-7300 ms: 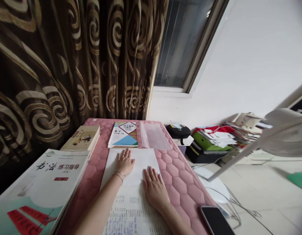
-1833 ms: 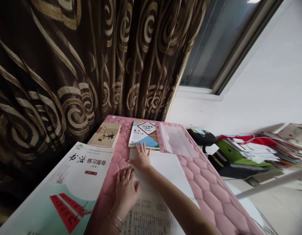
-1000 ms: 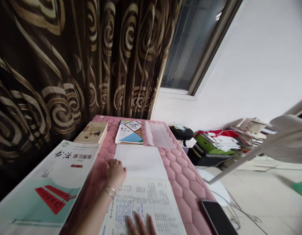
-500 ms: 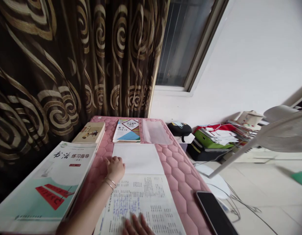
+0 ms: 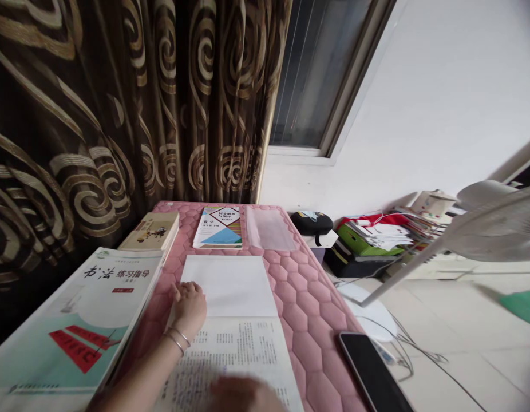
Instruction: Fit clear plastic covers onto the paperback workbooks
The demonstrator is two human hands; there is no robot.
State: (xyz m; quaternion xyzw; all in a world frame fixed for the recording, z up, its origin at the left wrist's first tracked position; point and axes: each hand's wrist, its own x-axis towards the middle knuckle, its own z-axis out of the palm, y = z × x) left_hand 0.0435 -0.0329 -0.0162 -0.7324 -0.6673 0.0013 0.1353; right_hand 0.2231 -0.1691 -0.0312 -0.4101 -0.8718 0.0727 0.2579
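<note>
An open book [image 5: 269, 360] lies on the pink padded cover, its far page blank and its near page printed, with blue handwriting. My left hand [image 5: 190, 306], with two thin bracelets at the wrist, holds the left edge of the blank page with bent fingers. At the bottom of the view, my right hand [image 5: 245, 395] is smeared by motion over the near page; its fingers cannot be made out. Left of the book lies a large calligraphy workbook [image 5: 97, 320]. A math booklet [image 5: 217, 229] lies beyond the blank page.
A beige-covered book [image 5: 151, 232] lies behind the workbook, and a translucent sheet [image 5: 269, 229] beside the booklet. A phone [image 5: 372, 372] lies at the right edge. Further right stand a white fan [image 5: 497, 223], a black case [image 5: 312, 223] and piled papers [image 5: 380, 234].
The open book has shifted slightly toward me and left, my left hand moving with it. My right hand, earlier flat on the near page with fingers spread, is now in motion. The view has turned slightly.
</note>
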